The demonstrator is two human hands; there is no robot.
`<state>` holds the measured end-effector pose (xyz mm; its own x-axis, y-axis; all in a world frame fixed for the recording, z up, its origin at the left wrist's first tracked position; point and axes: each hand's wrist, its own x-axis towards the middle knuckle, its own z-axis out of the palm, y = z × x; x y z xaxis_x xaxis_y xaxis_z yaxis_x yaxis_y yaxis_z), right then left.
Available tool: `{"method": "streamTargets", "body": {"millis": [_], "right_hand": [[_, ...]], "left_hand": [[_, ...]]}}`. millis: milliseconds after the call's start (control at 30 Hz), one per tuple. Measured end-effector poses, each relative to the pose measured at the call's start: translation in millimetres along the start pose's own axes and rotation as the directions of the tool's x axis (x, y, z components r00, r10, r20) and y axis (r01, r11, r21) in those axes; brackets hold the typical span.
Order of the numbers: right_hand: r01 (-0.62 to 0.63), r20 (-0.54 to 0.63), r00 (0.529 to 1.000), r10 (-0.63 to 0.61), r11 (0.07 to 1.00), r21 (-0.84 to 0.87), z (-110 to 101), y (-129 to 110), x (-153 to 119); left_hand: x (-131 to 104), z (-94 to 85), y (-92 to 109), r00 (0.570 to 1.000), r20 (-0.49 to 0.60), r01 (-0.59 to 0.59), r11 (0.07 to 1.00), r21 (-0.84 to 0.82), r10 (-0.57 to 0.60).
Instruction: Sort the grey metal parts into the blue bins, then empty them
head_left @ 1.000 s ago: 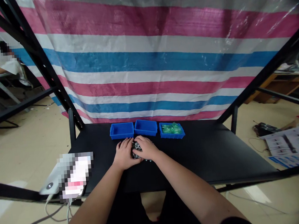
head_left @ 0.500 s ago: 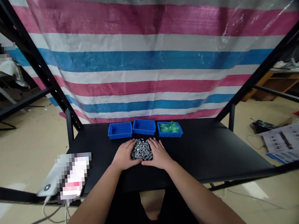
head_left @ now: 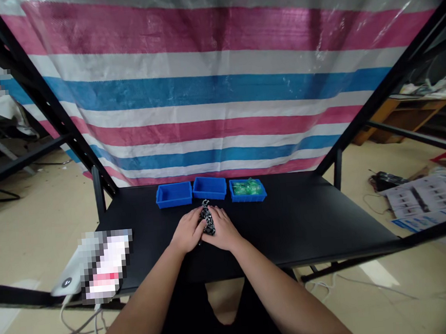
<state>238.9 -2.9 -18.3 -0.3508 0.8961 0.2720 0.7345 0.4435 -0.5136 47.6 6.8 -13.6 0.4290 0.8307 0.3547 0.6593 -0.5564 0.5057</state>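
Note:
A heap of small metal screws and dark grey cylindrical pieces (head_left: 209, 224) lies on the black table, squeezed into a narrow strip between my palms. My left hand (head_left: 188, 231) is curved against the heap's left side, its thumb lying over the near part. From the right, my right hand (head_left: 222, 229) cups the heap with its fingers together and pointing forward. The thumbs come close together at the near end. Much of the heap is hidden under my hands, and a few pieces show beyond the fingertips.
Behind my hands stand a blue bin (head_left: 174, 195), a second blue bin (head_left: 210, 188) and a third blue bin (head_left: 248, 198) holding green plastic packets (head_left: 247, 187). A blurred-out phone (head_left: 109, 263) and white power bank (head_left: 69, 271) with cables lie left. Black frame posts flank the table (head_left: 289, 223).
My hands have moved closer together, pressing the wide heap into a narrower, taller one. More of the pieces are now covered. The camera view has shifted slightly.

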Motion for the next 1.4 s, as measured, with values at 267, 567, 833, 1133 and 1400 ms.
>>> {"method": "streamTargets", "body": {"millis": [267,567,833,1133,1400], "right_hand": [[-0.062,-0.014,0.998,0.062,0.998,-0.028,-0.2,-3.5,-0.3],[-0.098,-0.029,0.995,0.096,0.991,-0.096,-1.5,-16.3,-12.8],[-0.057,-0.022,0.998,0.055,0.995,-0.085,0.3,-13.4,-11.4],[-0.039,-0.044,0.998,0.035,0.996,-0.076,-0.6,-14.7,-11.5],[-0.033,-0.074,0.997,0.028,0.997,-0.070,0.5,-14.2,-10.3]], "left_hand": [[26.3,2.7,-7.0,0.986,-0.099,0.129,0.989,-0.065,-0.135],[59.9,10.3,-12.6,0.995,0.052,0.075,0.970,0.232,-0.089],[68.7,15.6,-12.0,0.998,0.066,-0.006,0.975,0.221,-0.009],[76.0,11.8,-9.8,0.993,0.067,-0.101,0.989,0.110,0.094],[80.4,4.6,-7.5,0.980,0.143,-0.140,0.990,0.018,0.136]]}}
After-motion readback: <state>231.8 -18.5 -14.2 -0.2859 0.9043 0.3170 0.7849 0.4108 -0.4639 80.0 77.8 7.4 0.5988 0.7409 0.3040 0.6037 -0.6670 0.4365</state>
